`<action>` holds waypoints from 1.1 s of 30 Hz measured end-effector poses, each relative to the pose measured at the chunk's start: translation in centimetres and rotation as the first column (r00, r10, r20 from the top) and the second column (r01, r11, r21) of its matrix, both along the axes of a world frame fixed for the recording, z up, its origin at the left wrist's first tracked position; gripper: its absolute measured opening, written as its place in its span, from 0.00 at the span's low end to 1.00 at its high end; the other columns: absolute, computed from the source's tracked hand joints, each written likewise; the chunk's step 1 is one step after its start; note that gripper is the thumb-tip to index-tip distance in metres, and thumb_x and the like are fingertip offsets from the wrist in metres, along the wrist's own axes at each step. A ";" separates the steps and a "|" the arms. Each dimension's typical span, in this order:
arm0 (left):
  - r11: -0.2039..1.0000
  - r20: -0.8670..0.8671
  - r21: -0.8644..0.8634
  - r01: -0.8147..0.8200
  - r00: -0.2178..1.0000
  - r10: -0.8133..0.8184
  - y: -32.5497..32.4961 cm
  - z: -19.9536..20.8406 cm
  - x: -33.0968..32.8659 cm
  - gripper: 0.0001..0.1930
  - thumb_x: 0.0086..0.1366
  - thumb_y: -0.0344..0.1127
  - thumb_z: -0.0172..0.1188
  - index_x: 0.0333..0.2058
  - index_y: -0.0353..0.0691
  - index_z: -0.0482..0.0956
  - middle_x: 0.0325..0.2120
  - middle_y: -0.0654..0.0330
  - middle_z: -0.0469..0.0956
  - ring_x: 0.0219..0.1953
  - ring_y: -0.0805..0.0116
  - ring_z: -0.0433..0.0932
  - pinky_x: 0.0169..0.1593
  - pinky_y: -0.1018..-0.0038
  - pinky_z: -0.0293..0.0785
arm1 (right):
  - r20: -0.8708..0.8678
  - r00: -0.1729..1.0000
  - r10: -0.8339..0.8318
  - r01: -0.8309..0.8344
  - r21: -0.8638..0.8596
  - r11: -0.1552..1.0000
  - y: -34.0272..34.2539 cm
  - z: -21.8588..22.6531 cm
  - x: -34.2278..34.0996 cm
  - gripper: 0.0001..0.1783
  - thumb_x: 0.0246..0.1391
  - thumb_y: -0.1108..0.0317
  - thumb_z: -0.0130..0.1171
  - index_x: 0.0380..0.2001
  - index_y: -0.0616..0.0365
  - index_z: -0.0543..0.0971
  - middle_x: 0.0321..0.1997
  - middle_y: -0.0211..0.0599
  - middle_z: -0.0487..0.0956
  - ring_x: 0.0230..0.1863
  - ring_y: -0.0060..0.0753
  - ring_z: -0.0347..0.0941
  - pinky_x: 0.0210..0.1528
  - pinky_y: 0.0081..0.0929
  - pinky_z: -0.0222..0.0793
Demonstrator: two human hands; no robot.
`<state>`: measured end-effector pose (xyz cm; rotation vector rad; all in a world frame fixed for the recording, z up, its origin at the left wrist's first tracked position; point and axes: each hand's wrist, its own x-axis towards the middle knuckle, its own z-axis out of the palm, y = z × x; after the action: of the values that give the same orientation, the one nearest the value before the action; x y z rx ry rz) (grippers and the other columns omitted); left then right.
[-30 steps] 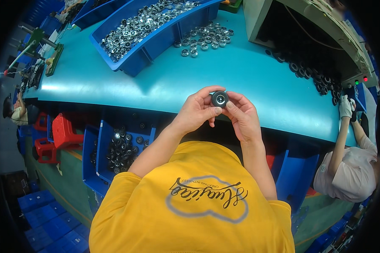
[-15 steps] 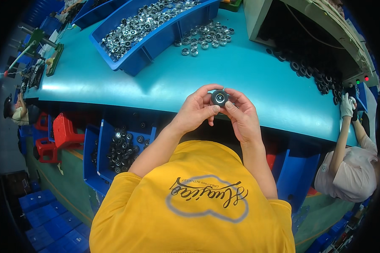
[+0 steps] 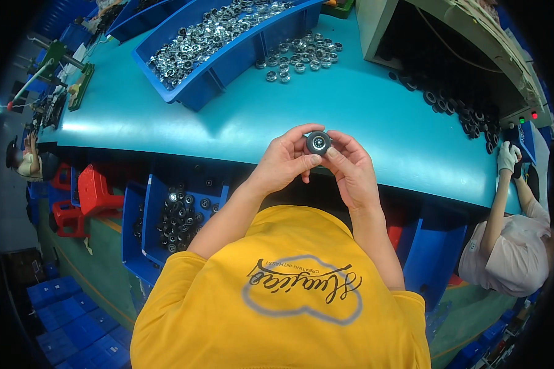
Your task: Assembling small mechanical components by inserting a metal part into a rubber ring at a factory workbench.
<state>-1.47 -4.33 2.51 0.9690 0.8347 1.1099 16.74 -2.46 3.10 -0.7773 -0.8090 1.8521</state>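
Between both hands I grip a small wheel (image 3: 318, 142) with a black tyre and a silver-centred hub, its hub face turned up toward me. My left hand (image 3: 289, 157) is closed on its left side, thumb along the lower edge and index finger over the top. My right hand (image 3: 353, 167) is closed on the right side, with its thumb at the lower right of the tyre. The hands are raised just above the near edge of the blue-green table (image 3: 240, 135). Parts of the curled lower fingers are hidden.
A blue bin (image 3: 194, 92) of shiny hubs stands at the back, with loose hubs (image 3: 298, 58) beside it. Black tyres (image 3: 449, 104) spill from a box-like machine (image 3: 375, 31). Finished-looking wheels (image 3: 177, 218) fill a lower bin at left. A gloved co-worker (image 3: 511, 246) sits right.
The wheel has tilted slightly between my fingers, so its hub face shows more squarely. My hands stay in nearly the same place. The co-worker's gloved hands on the right moved a little.
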 end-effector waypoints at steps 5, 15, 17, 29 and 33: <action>1.000 -0.011 0.001 -0.014 1.000 0.014 0.0 0.3 0.0 0.28 0.66 0.26 0.64 0.64 0.37 0.68 0.44 0.60 0.79 0.40 0.75 0.80 0.29 0.81 0.78 | -0.017 1.000 -0.012 0.011 -0.037 0.999 0.1 0.4 -0.1 0.17 0.63 0.73 0.61 0.53 0.67 0.75 0.50 0.44 0.80 0.50 0.34 0.79 0.54 0.31 0.79; 1.000 -0.136 0.012 0.029 0.990 -0.027 -0.1 0.4 0.0 0.28 0.67 0.26 0.61 0.65 0.36 0.67 0.46 0.60 0.78 0.40 0.75 0.79 0.31 0.80 0.79 | -0.033 0.999 -0.020 0.018 -0.059 0.998 0.1 -1.0 0.2 0.16 0.63 0.74 0.61 0.52 0.67 0.75 0.48 0.44 0.81 0.48 0.34 0.81 0.52 0.32 0.82; 0.999 -0.107 0.018 0.031 0.994 -0.029 -0.2 0.3 0.0 0.27 0.69 0.27 0.60 0.65 0.36 0.66 0.45 0.61 0.78 0.40 0.76 0.78 0.31 0.80 0.78 | 0.002 1.000 -0.014 0.014 -0.044 0.999 0.1 -0.6 0.2 0.16 0.63 0.73 0.61 0.52 0.66 0.75 0.48 0.44 0.81 0.48 0.33 0.81 0.52 0.31 0.82; 0.998 -0.056 0.065 -0.024 0.998 0.027 -0.4 0.4 0.3 0.28 0.73 0.35 0.57 0.68 0.37 0.63 0.46 0.60 0.77 0.39 0.74 0.77 0.38 0.76 0.79 | 0.148 0.989 0.030 -0.032 0.013 0.999 0.1 0.3 -0.1 0.24 0.63 0.69 0.63 0.59 0.66 0.72 0.43 0.41 0.81 0.40 0.28 0.81 0.44 0.25 0.80; 0.999 0.014 0.033 0.009 1.000 -0.009 -0.3 0.0 0.1 0.28 0.74 0.36 0.57 0.69 0.37 0.62 0.47 0.58 0.78 0.40 0.73 0.78 0.40 0.75 0.80 | 0.139 0.990 0.013 -0.017 0.022 1.000 -0.1 0.3 -0.1 0.23 0.60 0.72 0.65 0.57 0.66 0.72 0.41 0.41 0.81 0.38 0.28 0.81 0.42 0.24 0.80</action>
<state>-1.39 -4.60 2.47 0.9901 0.8022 1.1245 16.69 -2.51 3.37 -0.8959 -0.9248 1.8138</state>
